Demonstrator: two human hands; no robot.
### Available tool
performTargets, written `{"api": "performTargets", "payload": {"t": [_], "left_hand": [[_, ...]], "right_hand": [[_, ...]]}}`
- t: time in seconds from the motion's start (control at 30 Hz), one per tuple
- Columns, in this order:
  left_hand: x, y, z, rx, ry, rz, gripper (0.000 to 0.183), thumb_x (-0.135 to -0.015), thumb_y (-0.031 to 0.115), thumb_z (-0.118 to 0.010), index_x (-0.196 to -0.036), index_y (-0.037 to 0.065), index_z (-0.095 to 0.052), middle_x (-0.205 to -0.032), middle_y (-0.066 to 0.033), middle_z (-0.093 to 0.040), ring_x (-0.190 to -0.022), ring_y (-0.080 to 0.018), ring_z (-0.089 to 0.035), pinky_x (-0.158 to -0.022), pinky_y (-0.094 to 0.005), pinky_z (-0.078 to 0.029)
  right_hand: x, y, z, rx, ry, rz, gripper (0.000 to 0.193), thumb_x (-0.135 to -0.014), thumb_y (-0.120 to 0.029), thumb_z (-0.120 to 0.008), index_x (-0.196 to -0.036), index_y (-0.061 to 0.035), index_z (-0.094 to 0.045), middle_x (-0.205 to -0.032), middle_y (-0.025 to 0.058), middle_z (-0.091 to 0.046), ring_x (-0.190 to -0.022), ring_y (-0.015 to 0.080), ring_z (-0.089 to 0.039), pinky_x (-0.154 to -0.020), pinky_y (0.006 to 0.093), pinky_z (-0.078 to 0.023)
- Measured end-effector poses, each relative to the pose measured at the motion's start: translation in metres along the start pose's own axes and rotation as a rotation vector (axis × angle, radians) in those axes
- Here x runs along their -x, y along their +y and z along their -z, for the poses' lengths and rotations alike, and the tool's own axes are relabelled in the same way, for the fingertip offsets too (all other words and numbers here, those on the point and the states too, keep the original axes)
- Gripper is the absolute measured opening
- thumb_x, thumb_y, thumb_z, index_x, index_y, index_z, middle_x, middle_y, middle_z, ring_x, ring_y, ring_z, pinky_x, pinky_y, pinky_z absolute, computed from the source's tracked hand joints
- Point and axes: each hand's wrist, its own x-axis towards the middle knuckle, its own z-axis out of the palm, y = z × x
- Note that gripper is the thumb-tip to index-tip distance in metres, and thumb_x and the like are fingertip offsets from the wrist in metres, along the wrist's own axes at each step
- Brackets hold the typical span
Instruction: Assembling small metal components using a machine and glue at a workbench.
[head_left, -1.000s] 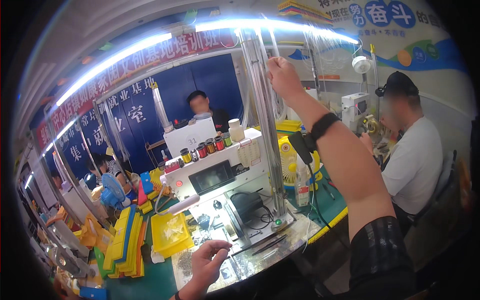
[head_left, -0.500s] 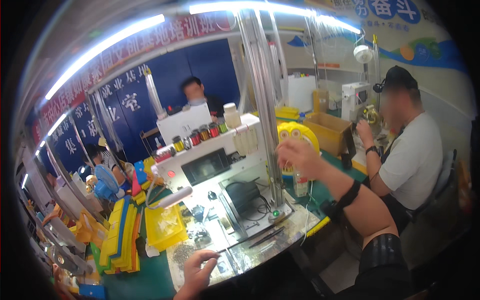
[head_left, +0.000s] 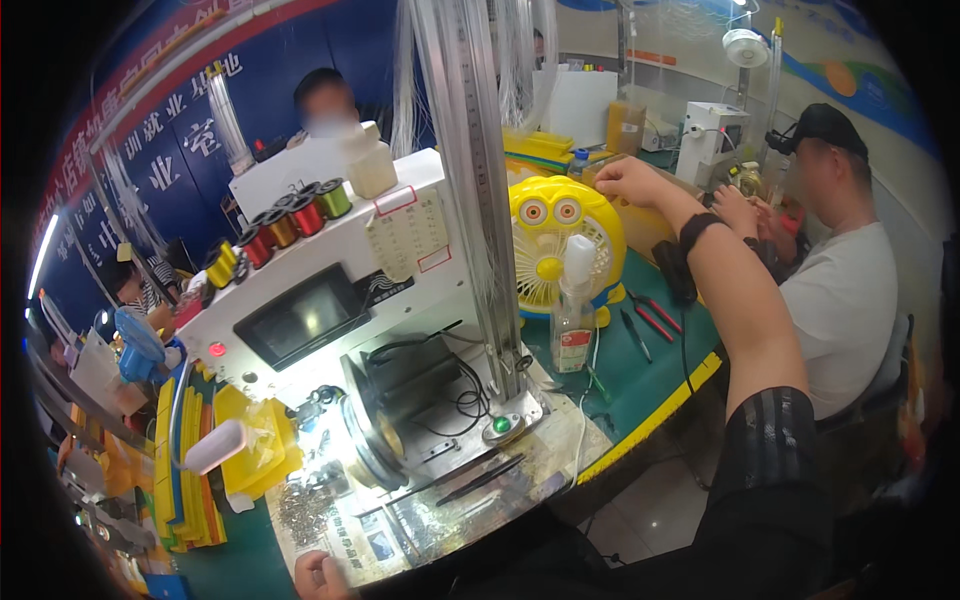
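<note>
My right arm reaches far out to the right, and my right hand [head_left: 632, 184] is beside the top of a yellow cartoon-shaped fan [head_left: 550, 235], in front of a cardboard box [head_left: 655, 225]. Its fingers are bent together in a pinch; whatever they hold is too small to make out. At the bottom edge, my left hand [head_left: 322, 575] rests low by the worktop, partly cut off, fingers curled, and its contents are hidden. Dark tweezers [head_left: 480, 480] lie on the worktop ahead of it. A white machine [head_left: 300, 290] with a screen and a motor stands before me.
Thread spools [head_left: 305, 213] and a white bottle [head_left: 370, 165] stand on the machine. A clear bottle [head_left: 572, 320], red-handled pliers [head_left: 655, 318] and a pen [head_left: 635, 335] are by the fan. Yellow trays [head_left: 255, 440] lie left. A person [head_left: 840, 260] works at the right.
The view has turned and come closer to the machine. My right hand has moved from in front of the fan to beyond its top right. My left hand has dropped toward the lower edge.
</note>
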Motion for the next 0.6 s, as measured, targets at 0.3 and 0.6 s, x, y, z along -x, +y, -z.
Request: {"api": "performTargets", "payload": {"t": [0.3,0.6], "left_hand": [[-0.002,0.008,-0.001,-0.353,-0.112,-0.040,0.018,-0.094,0.011,-0.065,-0.104,-0.004,-0.066,-0.094,-0.0153,-0.068,-0.084,-0.0260,-0.064,-0.079,-0.0364,-0.053],[0.010,-0.015,0.006,-0.325,-0.193,0.132,0.023,-0.097,0.010,-0.062,-0.116,-0.003,-0.059,-0.104,-0.0162,-0.063,-0.089,-0.0222,-0.063,-0.080,-0.0344,-0.054]], "right_hand": [[-0.069,-0.007,-0.025,-0.107,-0.518,-0.040,0.026,-0.097,-0.016,-0.065,-0.120,-0.0035,-0.070,-0.112,0.0041,-0.072,-0.096,0.0140,-0.067,-0.085,0.0308,-0.054],[-0.079,-0.013,-0.040,-0.249,-0.587,-0.061,0.024,-0.096,-0.016,-0.068,-0.115,-0.0021,-0.072,-0.112,0.0053,-0.072,-0.093,0.0137,-0.066,-0.084,0.0312,-0.054]]}}
